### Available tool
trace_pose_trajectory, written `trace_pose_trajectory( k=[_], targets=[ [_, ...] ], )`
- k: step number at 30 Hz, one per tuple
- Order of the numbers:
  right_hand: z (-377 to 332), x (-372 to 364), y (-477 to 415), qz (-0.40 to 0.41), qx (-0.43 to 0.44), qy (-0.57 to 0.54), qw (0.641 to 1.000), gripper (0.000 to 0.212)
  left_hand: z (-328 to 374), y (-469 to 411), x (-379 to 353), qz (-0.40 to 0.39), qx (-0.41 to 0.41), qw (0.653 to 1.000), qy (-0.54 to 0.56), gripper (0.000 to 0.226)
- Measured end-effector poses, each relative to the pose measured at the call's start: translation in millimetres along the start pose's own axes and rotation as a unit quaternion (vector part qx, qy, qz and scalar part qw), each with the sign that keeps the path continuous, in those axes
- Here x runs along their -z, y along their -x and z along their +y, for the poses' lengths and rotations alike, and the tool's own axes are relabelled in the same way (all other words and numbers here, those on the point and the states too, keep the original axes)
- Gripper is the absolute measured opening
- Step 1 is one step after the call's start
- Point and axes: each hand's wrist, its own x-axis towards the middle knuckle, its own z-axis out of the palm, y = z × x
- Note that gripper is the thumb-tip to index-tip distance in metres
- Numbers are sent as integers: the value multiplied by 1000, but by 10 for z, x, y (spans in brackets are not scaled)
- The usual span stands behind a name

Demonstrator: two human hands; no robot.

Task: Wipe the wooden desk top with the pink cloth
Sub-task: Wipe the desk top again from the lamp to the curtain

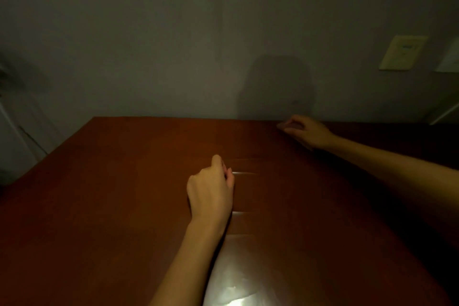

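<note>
Your right hand [308,131] sits at the upper right of the frame, at the far edge of the reddish-brown wooden desk surface [111,194] where it meets the grey wall [173,32]. Its fingers [289,124] are curled down tight around a small dull pinkish wad that seems to be the pink cloth [284,127]. Only that scrap shows past your fingertips; the rest is hidden under the hand, and the dim light washes its colour out. Your left hand [211,189] rests near the middle of the frame on the surface, thumb raised and fingers [229,176] curled inward. Nothing shows in them, though the palm side faces away from you. Just right of that hand a few faint horizontal lines [244,173] cross the wood; I cannot tell whether they are ridges or reflections. A bright glare patch [236,302] is cut off by the bottom edge. At the upper right a pale yellow rectangular wall plate [402,53] hangs blurred, and a white shape [450,59] beside it is cut off by the right edge.
</note>
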Motion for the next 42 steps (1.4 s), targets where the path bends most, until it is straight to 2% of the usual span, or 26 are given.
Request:
trace_pose_trajectory(
  k=[3, 5, 7, 10, 13, 15, 19, 23, 25, 27, 31, 33, 35, 38, 42],
  targets=[
    [-99, -202, -427, 48, -66, 73, 994, 30, 4, -47, 7, -5, -1, 1000, 7, 14],
    [-353, -396, -598, 54, -64, 115, 990, 30, 13, -66, 32, -10, 1, 1000, 10, 14],
    [-647, -585, -588, 32, -5, 99, 995, 25, -3, -72, 48, -13, 8, 1000, 17, 14],
    [-917, -681, -123, -50, 124, 66, 989, 20, -54, -56, 38, -8, 19, 999, 28, 14],
    [-740, -367, 434, -94, 166, 60, 980, 15, -78, -34, 19, 4, 21, 999, 47, 14],
    [-357, -41, 584, -75, 130, 62, 987, 16, -86, -33, -8, 9, 17, 998, 52, 14],
    [335, 342, 375, 13, -1, 57, 998, 11, -29, -25, -16, 7, 12, 999, 43, 15],
    [330, 227, -104, 67, -115, 137, 982, 35, 13, -43, -13, 3, 7, 999, 39, 15],
    [151, 82, -260, 63, -127, 149, 979, 37, 11, -51, 0, 6, 5, 999, 41, 15],
    [-81, -84, -259, 33, -81, 129, 988, 33, -13, -53, 7, 7, 9, 999, 46, 15],
    [-395, -196, 272, -54, 102, 76, 990, 21, -44, -34, 16, 7, 14, 999, 48, 14],
    [-295, -23, 523, -81, 118, 68, 987, 18, -38, -30, 19, 5, 19, 998, 56, 14],
    [4, 194, 585, -53, 77, 58, 994, 17, -32, -22, 9, 1, 25, 998, 59, 15],
    [502, 418, 365, 39, -14, 36, 998, 15, 0, -22, 9, -2, 23, 998, 52, 16],
    [617, 331, -108, 124, -173, 117, 970, 35, 11, -48, 12, -1, 16, 999, 34, 16]
  ],
)
